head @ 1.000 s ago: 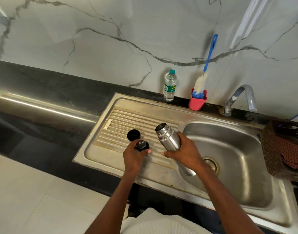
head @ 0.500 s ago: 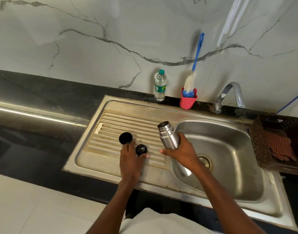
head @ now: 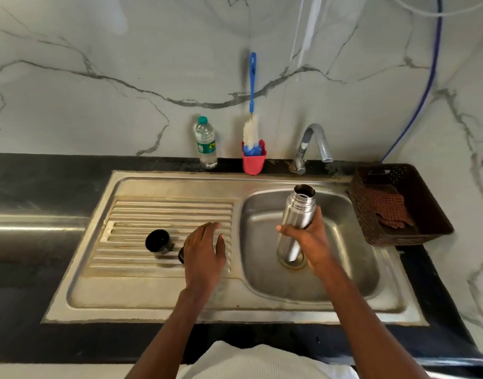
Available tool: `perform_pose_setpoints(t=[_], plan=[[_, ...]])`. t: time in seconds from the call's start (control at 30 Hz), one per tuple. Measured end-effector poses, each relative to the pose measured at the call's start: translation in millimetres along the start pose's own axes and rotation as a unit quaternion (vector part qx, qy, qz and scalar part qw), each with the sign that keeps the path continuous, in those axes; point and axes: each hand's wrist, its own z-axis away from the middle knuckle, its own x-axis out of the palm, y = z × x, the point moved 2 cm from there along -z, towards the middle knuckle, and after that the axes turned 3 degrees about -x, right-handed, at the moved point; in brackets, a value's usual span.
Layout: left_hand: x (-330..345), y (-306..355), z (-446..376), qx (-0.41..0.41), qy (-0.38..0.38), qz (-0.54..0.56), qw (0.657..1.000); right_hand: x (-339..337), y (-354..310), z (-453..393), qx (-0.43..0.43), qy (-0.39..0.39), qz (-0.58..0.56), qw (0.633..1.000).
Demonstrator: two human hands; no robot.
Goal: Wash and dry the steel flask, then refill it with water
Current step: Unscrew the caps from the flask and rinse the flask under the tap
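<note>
Head camera, looking down on a kitchen sink: the right hand (head: 307,239) grips a steel flask (head: 296,220) around its middle, fingers and thumb curled about the body. The flask is held above the sink bowl (head: 341,272), nearly upright, its long axis running from the drain (head: 292,262) up toward the wall, the open mouth pointing up and tipped slightly right toward the tap (head: 314,146). The left hand (head: 203,253) hovers over the ribbed draining board (head: 141,214) with fingers straight and loosely spread, holding nothing. Beside it stands a black cup (head: 158,241); a second dark piece (head: 181,255) shows only at the hand's edge, mostly hidden. Along the black counter (head: 43,181) behind the sink stand a clear water bottle (head: 206,143) and a pink holder (head: 253,160) with a blue-handled bottle brush (head: 251,105) leaning against the veined marble wall (head: 98,50). A dark woven basket (head: 426,228) holding a brown cloth (head: 388,209) sits on the counter to the sink's right. A blue hose (head: 426,86) runs down the wall behind the basket.
</note>
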Motion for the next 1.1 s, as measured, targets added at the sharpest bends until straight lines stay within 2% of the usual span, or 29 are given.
perform_pose_setpoints(t=[0.07,0.2,0.27,0.33,0.43,0.5,0.57,0.67,0.73,0.93,1.1], plan=[[7.7,8.6,-10.3,-0.008,-0.049,-0.015,0.999,-8.4,4.7,-3.3,0.01,0.023,-0.021,0.999],[27.2,24.7,-37.8,0.006,-0.202,-0.088,0.975,-22.6,10.6,-4.3,0.022,-0.018,-0.019,0.999],[40.7,24.6,-55.2,0.027,-0.252,-0.142,0.957,-30.2,13.6,-6.7,0.033,0.014,-0.005,0.999],[55.4,16.9,-72.3,0.011,-0.317,-0.178,0.932,-34.6,16.1,-13.8,0.045,0.032,0.074,0.996],[71.1,-4.9,-86.6,-0.018,-0.397,-0.183,0.899,-35.8,26.3,-30.1,0.042,-0.041,0.249,0.967],[78.2,-15.5,-84.9,-0.025,-0.395,-0.163,0.904,-34.3,34.9,-41.2,0.045,-0.094,0.381,0.919],[79.4,-16.0,-80.0,-0.032,-0.373,-0.158,0.914,-28.8,41.6,-50.0,0.049,-0.139,0.502,0.852],[79.8,-15.1,-83.7,-0.031,-0.368,-0.157,0.916,-21.2,51.4,-60.2,0.068,-0.202,0.614,0.76],[79.4,-14.9,-84.1,-0.033,-0.365,-0.157,0.917,-19.3,53.2,-64.7,0.085,-0.227,0.657,0.713],[82.3,-14.1,-83.1,-0.039,-0.359,-0.157,0.919,-20.4,53.2,-73.2,0.091,-0.249,0.73,0.63],[80.0,-12.5,-82.6,-0.038,-0.356,-0.157,0.92,-21.3,50.0,-80.5,0.069,-0.239,0.756,0.606]])
